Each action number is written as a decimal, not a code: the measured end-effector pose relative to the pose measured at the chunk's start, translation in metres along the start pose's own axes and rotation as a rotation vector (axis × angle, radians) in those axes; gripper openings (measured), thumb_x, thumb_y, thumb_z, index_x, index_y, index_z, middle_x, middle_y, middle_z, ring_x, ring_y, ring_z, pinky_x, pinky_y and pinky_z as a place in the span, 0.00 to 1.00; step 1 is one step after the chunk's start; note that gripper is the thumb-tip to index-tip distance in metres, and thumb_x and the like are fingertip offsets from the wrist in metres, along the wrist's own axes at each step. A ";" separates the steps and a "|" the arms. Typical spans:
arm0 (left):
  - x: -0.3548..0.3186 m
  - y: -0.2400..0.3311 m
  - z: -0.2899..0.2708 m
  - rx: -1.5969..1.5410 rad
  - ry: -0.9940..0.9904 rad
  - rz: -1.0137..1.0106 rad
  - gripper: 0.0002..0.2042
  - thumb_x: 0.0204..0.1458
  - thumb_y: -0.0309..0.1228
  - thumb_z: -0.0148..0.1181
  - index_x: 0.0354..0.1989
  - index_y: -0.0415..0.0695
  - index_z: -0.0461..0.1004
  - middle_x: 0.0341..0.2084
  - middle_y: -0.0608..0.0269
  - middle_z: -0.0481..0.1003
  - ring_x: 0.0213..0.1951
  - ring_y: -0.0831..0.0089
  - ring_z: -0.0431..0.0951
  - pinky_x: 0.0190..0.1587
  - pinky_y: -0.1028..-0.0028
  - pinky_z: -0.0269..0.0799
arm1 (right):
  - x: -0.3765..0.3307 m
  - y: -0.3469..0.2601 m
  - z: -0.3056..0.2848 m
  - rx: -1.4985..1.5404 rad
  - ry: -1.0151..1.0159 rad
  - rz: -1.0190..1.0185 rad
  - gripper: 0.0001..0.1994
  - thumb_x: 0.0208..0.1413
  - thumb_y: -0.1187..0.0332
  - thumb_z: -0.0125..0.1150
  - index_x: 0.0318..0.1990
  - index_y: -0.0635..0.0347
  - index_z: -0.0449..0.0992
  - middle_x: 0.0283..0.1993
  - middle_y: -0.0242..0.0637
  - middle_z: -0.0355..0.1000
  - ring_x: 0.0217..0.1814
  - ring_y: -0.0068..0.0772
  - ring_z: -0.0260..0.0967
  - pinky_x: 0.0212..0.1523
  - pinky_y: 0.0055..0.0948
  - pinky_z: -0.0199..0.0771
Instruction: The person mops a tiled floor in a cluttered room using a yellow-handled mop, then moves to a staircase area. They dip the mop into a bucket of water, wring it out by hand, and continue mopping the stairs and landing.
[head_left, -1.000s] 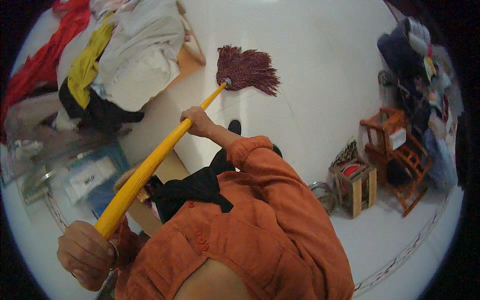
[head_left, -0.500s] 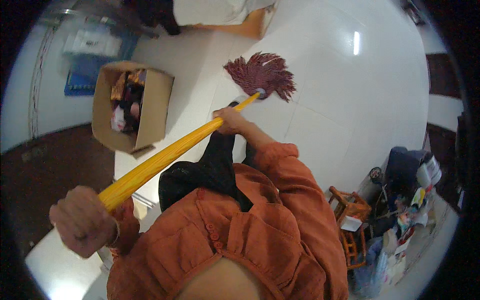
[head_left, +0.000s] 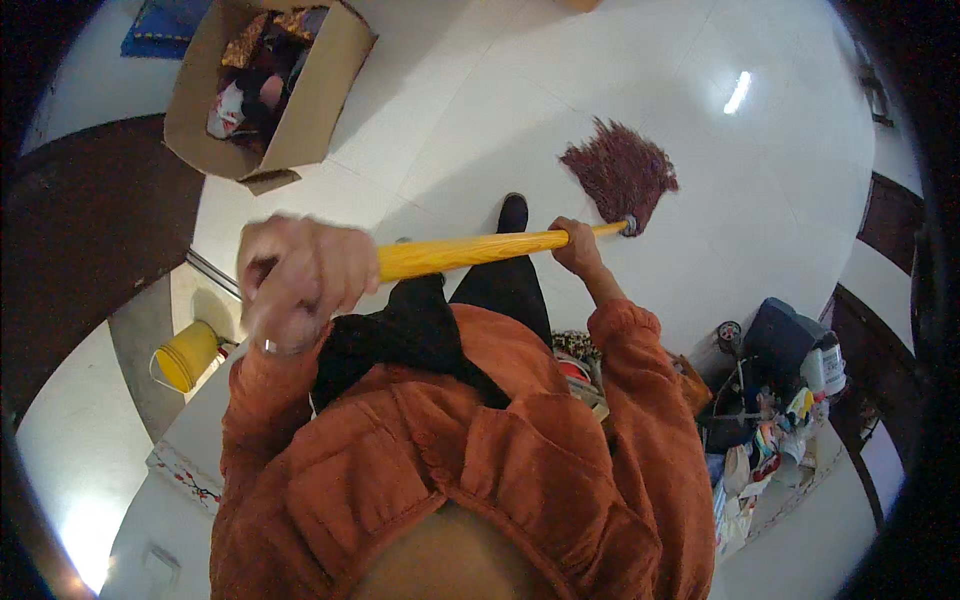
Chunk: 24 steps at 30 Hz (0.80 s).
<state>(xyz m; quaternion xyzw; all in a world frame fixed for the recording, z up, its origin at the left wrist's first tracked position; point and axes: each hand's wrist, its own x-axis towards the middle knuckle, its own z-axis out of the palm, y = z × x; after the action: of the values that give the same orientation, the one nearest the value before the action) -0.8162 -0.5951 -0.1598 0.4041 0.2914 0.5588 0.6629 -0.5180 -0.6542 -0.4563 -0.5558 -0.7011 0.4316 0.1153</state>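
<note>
The blurred left hand (head_left: 295,280) hides the mop handle's (head_left: 470,250) near end; both hands' fingers wrap it, right hand (head_left: 577,248) near the maroon mop head (head_left: 622,175) on the floor (head_left: 520,110). An open brown cardboard box (head_left: 320,95) stands upper left.

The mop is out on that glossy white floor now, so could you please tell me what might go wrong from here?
1. The tiled floor shines with glare; if it is wet, the foot right beside the mop head could slip.
2. The right hand grips low on the yellow handle, the left hand at its top end; a wide sweep might strike the open cardboard box or the clutter at the right.
</note>
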 end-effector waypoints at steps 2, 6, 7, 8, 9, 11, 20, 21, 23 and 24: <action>0.034 0.012 -0.023 -0.104 -0.181 -0.053 0.14 0.44 0.25 0.42 0.08 0.44 0.54 0.03 0.65 0.58 0.07 0.74 0.59 0.15 0.74 0.60 | -0.002 -0.023 0.010 0.010 0.074 0.020 0.04 0.35 0.76 0.55 0.23 0.62 0.69 0.22 0.45 0.69 0.27 0.47 0.67 0.27 0.35 0.66; 0.109 0.084 0.003 -0.132 -0.335 -0.161 0.14 0.43 0.26 0.43 0.08 0.43 0.54 0.03 0.66 0.58 0.06 0.75 0.56 0.13 0.74 0.58 | -0.005 -0.100 -0.018 0.090 0.061 0.147 0.06 0.36 0.74 0.56 0.26 0.62 0.71 0.23 0.46 0.69 0.27 0.48 0.67 0.27 0.35 0.66; 0.136 0.111 0.026 -0.134 -0.392 -0.180 0.14 0.43 0.26 0.43 0.08 0.43 0.54 0.03 0.66 0.58 0.06 0.75 0.56 0.12 0.74 0.57 | -0.003 -0.127 -0.051 0.130 0.025 0.215 0.05 0.37 0.73 0.56 0.25 0.62 0.71 0.23 0.46 0.69 0.27 0.47 0.67 0.28 0.35 0.66; 0.170 0.128 0.044 -0.147 -0.465 -0.204 0.13 0.43 0.27 0.44 0.08 0.43 0.54 0.03 0.66 0.57 0.06 0.75 0.56 0.12 0.74 0.57 | 0.006 -0.142 -0.079 0.141 0.061 0.214 0.05 0.36 0.73 0.57 0.25 0.60 0.71 0.23 0.45 0.69 0.28 0.45 0.68 0.28 0.34 0.66; 0.204 0.146 0.062 -0.170 -0.506 -0.225 0.13 0.43 0.27 0.44 0.08 0.43 0.54 0.03 0.65 0.57 0.06 0.75 0.56 0.12 0.75 0.57 | 0.016 -0.155 -0.109 0.149 0.092 0.209 0.06 0.35 0.73 0.57 0.25 0.59 0.71 0.23 0.43 0.69 0.28 0.44 0.68 0.28 0.34 0.67; 0.276 0.170 0.079 -0.176 -0.624 -0.249 0.12 0.43 0.27 0.43 0.09 0.43 0.55 0.03 0.66 0.58 0.05 0.76 0.57 0.12 0.76 0.59 | 0.056 -0.174 -0.149 0.297 0.155 0.257 0.05 0.35 0.72 0.57 0.25 0.58 0.71 0.23 0.42 0.69 0.27 0.42 0.68 0.28 0.33 0.66; 0.591 0.254 0.162 -0.250 -1.085 -0.250 0.10 0.40 0.27 0.47 0.10 0.43 0.59 0.04 0.65 0.62 0.05 0.74 0.62 0.09 0.77 0.61 | 0.282 -0.238 -0.322 0.481 0.868 0.098 0.06 0.39 0.72 0.58 0.27 0.59 0.69 0.26 0.37 0.66 0.30 0.36 0.63 0.32 0.31 0.63; 0.618 0.255 0.167 -0.262 -1.127 -0.245 0.11 0.40 0.27 0.48 0.09 0.43 0.59 0.04 0.66 0.62 0.05 0.75 0.62 0.09 0.77 0.60 | 0.305 -0.236 -0.337 0.485 0.895 0.121 0.05 0.40 0.74 0.56 0.28 0.60 0.70 0.27 0.37 0.67 0.31 0.33 0.63 0.33 0.28 0.63; 0.636 0.273 0.192 -0.189 -1.099 -0.163 0.12 0.39 0.27 0.49 0.08 0.43 0.59 0.04 0.66 0.63 0.05 0.76 0.61 0.08 0.78 0.58 | 0.347 -0.238 -0.382 0.516 0.861 0.075 0.05 0.43 0.78 0.54 0.30 0.63 0.71 0.29 0.36 0.67 0.32 0.27 0.64 0.34 0.23 0.64; 0.643 0.280 0.207 -0.126 -1.016 -0.117 0.12 0.38 0.26 0.50 0.06 0.44 0.58 0.04 0.67 0.62 0.05 0.76 0.60 0.07 0.78 0.56 | 0.366 -0.232 -0.390 0.674 0.850 0.031 0.05 0.43 0.78 0.54 0.31 0.64 0.70 0.29 0.35 0.67 0.32 0.26 0.63 0.33 0.22 0.63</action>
<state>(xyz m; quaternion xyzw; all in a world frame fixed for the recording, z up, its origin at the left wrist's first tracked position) -0.6521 0.0025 0.2281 0.5671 -0.0794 0.2704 0.7740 -0.5555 -0.1490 -0.1681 -0.6239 -0.4070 0.3715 0.5542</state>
